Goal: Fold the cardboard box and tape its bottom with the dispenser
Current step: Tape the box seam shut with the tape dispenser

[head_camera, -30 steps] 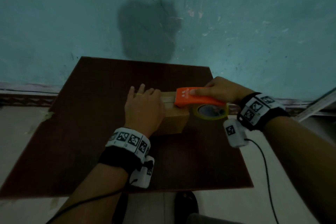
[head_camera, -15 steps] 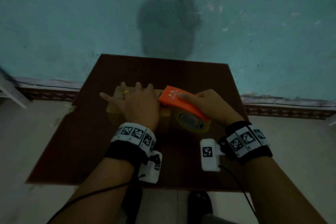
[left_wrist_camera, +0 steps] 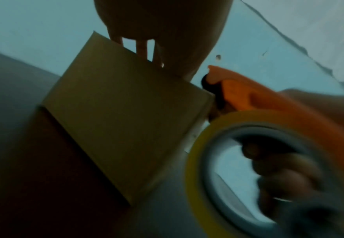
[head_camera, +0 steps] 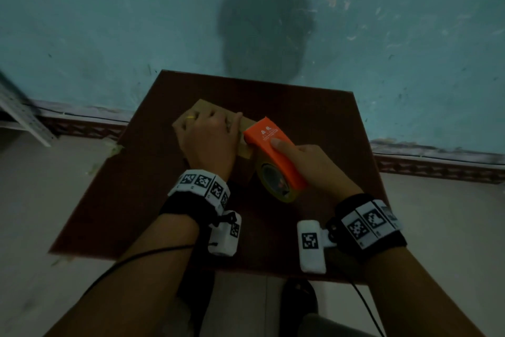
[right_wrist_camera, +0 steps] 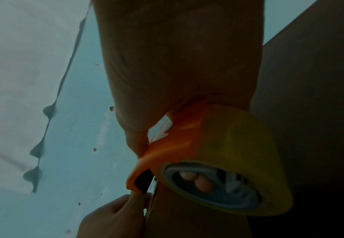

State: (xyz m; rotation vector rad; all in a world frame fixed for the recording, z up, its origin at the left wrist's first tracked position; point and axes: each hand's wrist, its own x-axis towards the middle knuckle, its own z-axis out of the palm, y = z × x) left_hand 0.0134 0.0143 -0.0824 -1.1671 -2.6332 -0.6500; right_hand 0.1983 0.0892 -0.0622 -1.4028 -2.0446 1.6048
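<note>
Cardboard box (head_camera: 246, 142) is sitting on a dark brown table (head_camera: 314, 118), roughly in the middle, a bit toward the far left, and it's turned at an angle to the table edges. Left hand (head_camera: 207, 142) is lying palm-down on top of the box with the fingers spread out flat toward the far side, pressing it down rather than gripping it; there's a ring showing on one finger. From the left wrist view you can see those fingers (left_wrist_camera: 141, 48) reaching over the box's top edge. The left forearm is coming in from the near side, wrist strapped with a black band and checkered marker tags.

Right hand (head_camera: 308, 161) is wrapped around the orange tape dispenser (head_camera: 273, 150), index finger laid straight along its top and the other fingers curled in through the core of the yellow tape roll (right_wrist_camera: 248, 153), which the right wrist view shows pretty clearly. The dispenser's front end is sitting right at the box's near right corner, just beside the left hand's thumb, and the roll is hanging down beside the box's right side. The right forearm is angling in from the near right. Behind the table there's a teal wall (head_camera: 109, 22). It's all pretty dim.
</note>
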